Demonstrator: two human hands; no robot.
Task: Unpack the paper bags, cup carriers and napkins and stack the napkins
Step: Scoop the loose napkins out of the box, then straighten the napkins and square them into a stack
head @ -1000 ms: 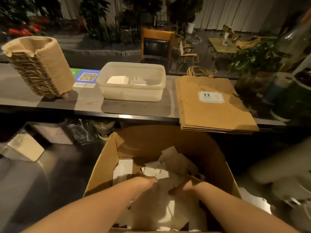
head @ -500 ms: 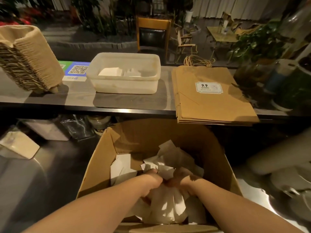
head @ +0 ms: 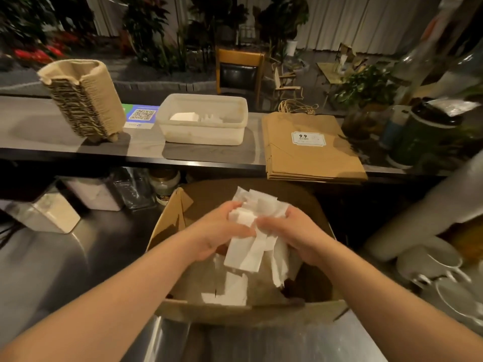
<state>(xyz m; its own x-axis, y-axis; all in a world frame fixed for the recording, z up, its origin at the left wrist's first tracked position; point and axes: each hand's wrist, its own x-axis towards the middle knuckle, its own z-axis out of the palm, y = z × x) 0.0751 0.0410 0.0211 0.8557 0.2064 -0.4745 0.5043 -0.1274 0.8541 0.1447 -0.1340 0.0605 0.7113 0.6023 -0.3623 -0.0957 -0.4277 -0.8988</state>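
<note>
Matt paper napkins (head: 257,228), brown cardboard box (head: 251,313) (creased), glossy steel counter (head: 78,257)

Dim, warm-lit room beyond the long grey table (head: 52,131), with pale curtains (head: 352,22) along the far wall, leafy plants (head: 146,24), a wooden chair (head: 239,71) and a small folding chair (head: 286,82).

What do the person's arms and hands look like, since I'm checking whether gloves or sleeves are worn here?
Both forearms are bare as far as the frame shows, with no sleeves in view. The left hand and right hand wear no gloves. No watch, bracelet or ring is visible.
</note>
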